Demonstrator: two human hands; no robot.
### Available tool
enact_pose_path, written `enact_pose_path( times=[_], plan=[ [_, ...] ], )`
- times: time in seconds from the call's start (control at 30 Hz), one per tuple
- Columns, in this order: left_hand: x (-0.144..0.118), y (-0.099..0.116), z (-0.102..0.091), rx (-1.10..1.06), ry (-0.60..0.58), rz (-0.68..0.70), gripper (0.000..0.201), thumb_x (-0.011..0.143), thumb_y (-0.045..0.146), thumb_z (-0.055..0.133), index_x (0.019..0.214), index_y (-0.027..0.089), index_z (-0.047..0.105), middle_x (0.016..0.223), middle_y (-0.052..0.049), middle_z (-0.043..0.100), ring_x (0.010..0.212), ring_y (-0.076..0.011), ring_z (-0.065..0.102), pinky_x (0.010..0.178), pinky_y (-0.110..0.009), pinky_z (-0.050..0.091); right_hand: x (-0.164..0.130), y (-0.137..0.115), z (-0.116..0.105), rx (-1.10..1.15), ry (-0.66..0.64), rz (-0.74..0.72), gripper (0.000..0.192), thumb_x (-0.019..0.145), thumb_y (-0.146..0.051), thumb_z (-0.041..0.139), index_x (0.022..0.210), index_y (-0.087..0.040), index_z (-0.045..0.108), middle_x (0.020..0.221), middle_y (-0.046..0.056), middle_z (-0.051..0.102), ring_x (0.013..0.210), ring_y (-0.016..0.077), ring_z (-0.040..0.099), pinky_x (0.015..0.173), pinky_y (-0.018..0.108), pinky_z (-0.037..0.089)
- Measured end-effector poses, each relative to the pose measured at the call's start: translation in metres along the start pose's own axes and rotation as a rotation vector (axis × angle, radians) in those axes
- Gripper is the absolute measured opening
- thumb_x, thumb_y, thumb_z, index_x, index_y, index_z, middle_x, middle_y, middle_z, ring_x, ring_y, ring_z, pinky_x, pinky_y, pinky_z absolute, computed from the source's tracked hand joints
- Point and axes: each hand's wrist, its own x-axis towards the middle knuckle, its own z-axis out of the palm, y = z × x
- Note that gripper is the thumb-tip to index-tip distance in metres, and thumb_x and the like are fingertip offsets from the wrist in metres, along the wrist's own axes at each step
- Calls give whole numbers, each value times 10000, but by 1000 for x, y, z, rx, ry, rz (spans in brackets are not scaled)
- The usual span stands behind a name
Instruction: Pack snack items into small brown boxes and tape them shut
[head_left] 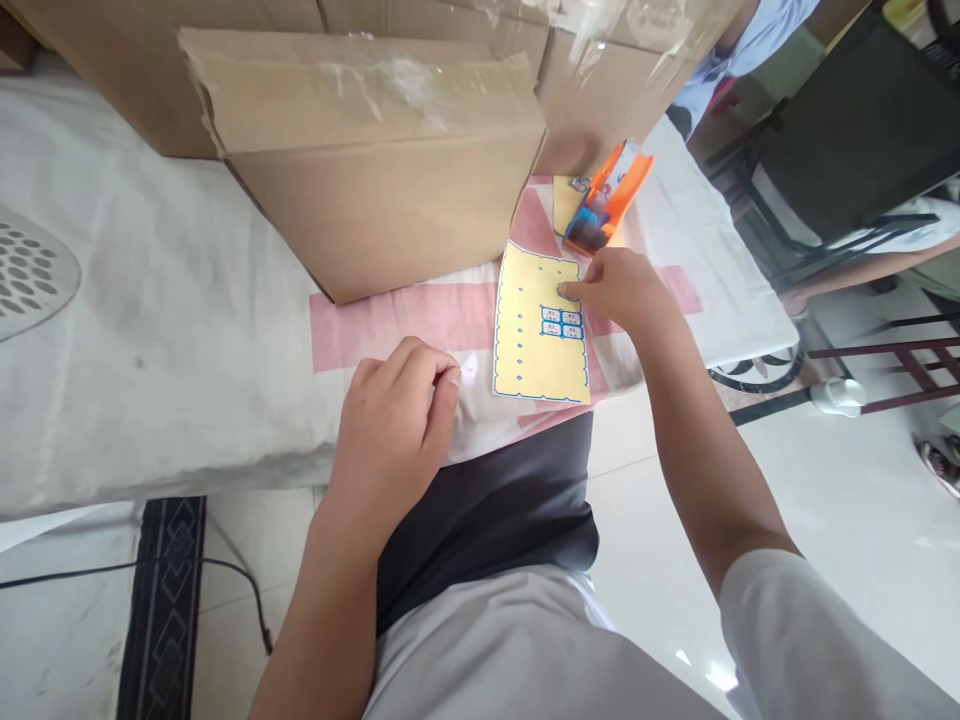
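A yellow sticker backing sheet (534,350) lies on the cloth-covered table near its front edge, with three small blue-bordered labels (562,322) left on it. My right hand (619,288) rests on the sheet's upper right part, fingertips pinching at the sheet just above the labels. My left hand (394,425) sits on the table edge to the left of the sheet, fingers curled around something small and clear that I cannot make out. An orange tape dispenser (609,200) stands just beyond the sheet.
A large cardboard box (375,170) stands on the table behind my left hand, with more boxes (600,70) behind it. A white cloth with a pink stripe (150,330) covers the table. A black chair (847,130) and another person's sleeve (750,50) are at the right.
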Motion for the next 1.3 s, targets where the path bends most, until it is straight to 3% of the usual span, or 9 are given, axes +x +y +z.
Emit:
enact_pose_path(
  times=[0.1, 0.2, 0.43, 0.6, 0.67, 0.73, 0.83, 1.07, 1.3],
  plan=[
    [-2, -1, -2, -4, 8, 1, 154, 1012, 175, 443, 875, 215, 500, 865, 13, 596, 754, -152, 529, 766, -346, 376, -8, 0, -8, 78, -1, -94, 130, 826, -271, 695, 739, -175, 704, 747, 54, 647, 733, 200, 576, 659, 350, 419],
    [-4, -3, -4, -8, 17, -1, 157, 1011, 181, 445, 868, 217, 498, 851, 13, 596, 733, -152, 516, 761, -348, 375, -23, 2, -14, 107, 95, -191, 268, 872, -195, 559, 972, -183, 807, 799, 62, 713, 753, 204, 614, 685, 345, 441],
    [-7, -2, -7, -43, 44, 28, 155, 1010, 181, 452, 870, 213, 509, 854, 14, 609, 740, -144, 528, 762, -348, 377, -27, 14, -10, -106, -18, -233, 399, 901, -154, 558, 1192, -306, 784, 914, 63, 768, 723, 217, 632, 646, 326, 412],
    [-12, 2, -8, -44, 42, 50, 168, 1024, 184, 428, 880, 207, 512, 871, 14, 626, 740, -138, 541, 766, -349, 377, -41, -9, -32, 69, 124, -303, 456, 906, -106, 480, 1241, -239, 760, 820, 58, 717, 660, 170, 559, 636, 304, 377],
    [-15, 2, -9, -38, 39, 61, 177, 1036, 189, 406, 901, 208, 519, 893, 10, 631, 756, -141, 546, 767, -348, 378, -60, -26, -38, 246, 17, -417, 380, 937, -190, 520, 1240, -213, 749, 642, -5, 580, 563, 128, 445, 582, 279, 344],
    [-18, 2, -10, -28, 34, 82, 193, 1046, 186, 377, 919, 208, 520, 909, 6, 627, 768, -143, 546, 761, -343, 377, -83, -44, -38, 444, -220, -564, 315, 954, -296, 569, 1189, -188, 748, 591, -47, 467, 533, 106, 374, 539, 261, 319],
    [-23, 4, -12, -10, 34, 110, 204, 1051, 180, 354, 935, 209, 520, 918, -1, 617, 769, -146, 541, 753, -336, 379, -109, -66, -32, 611, -423, -704, 263, 947, -337, 620, 1134, -186, 726, 637, -56, 476, 568, 95, 405, 553, 251, 345],
    [-36, 13, -22, 36, 45, 87, 218, 1054, 205, 366, 938, 218, 550, 860, 4, 669, 747, -167, 572, 764, -334, 396, -131, -84, -31, 599, -364, -880, 118, 936, -209, 584, 847, -202, 661, 708, -33, 568, 629, 100, 474, 595, 255, 369],
    [-40, 20, -25, 61, 101, 103, 203, 1036, 190, 393, 931, 217, 565, 821, 16, 701, 691, -166, 560, 732, -323, 404, -141, -82, -32, 575, -397, -877, 159, 930, -228, 588, 1075, -219, 652, 700, -50, 541, 615, 104, 469, 581, 243, 381]
  ],
)
